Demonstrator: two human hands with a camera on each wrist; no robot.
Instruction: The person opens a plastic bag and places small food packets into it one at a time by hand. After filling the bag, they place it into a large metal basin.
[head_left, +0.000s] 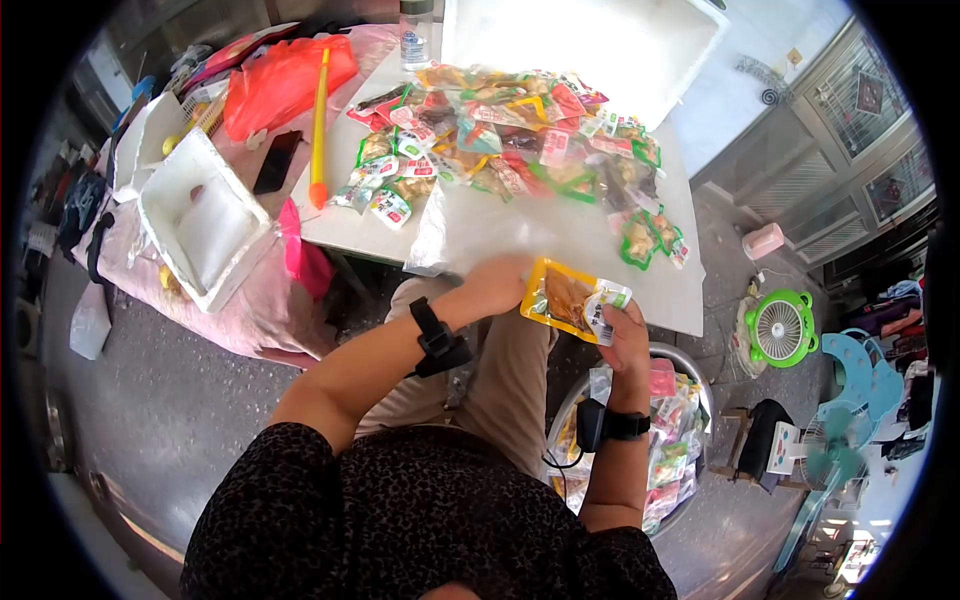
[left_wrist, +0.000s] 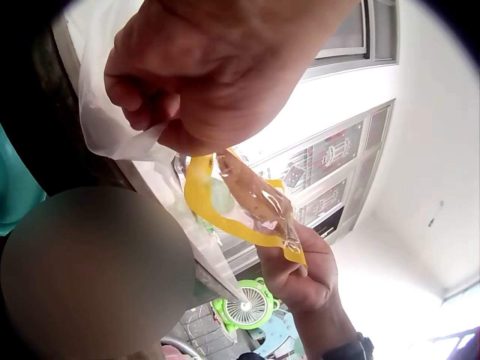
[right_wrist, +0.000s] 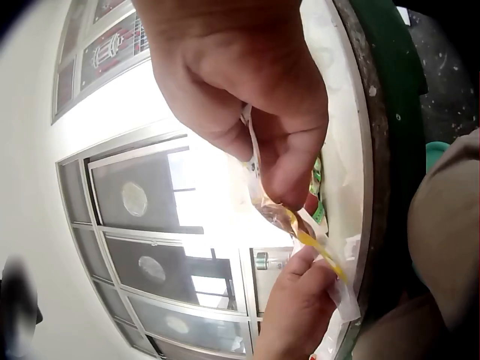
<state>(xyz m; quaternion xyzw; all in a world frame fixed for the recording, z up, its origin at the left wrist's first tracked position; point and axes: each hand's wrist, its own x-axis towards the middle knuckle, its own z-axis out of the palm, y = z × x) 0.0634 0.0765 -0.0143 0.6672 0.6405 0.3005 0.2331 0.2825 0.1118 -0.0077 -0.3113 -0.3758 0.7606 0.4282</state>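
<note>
My right hand [head_left: 628,338] pinches a yellow-edged snack packet [head_left: 562,300] by its white labelled end, with brown food showing through the window. In the left wrist view the packet [left_wrist: 240,196] stretches between both hands. My left hand [head_left: 497,284] is at its other end, fingers curled on a translucent plastic bag [left_wrist: 112,124] that drapes over the table edge. From the right wrist view, the left fingertips [right_wrist: 319,276] lie right at the packet's yellow edge, beside the pale plastic. Many small snack packets [head_left: 415,187] are spread over the white table just ahead.
A metal basin [head_left: 708,385] full of packets stands below my right arm. White foam boxes [head_left: 215,288] are at left and at the back. A yellow stick [head_left: 321,120], a phone [head_left: 278,162] and a red bag [head_left: 285,85] lie left. A green fan [head_left: 782,328] stands right.
</note>
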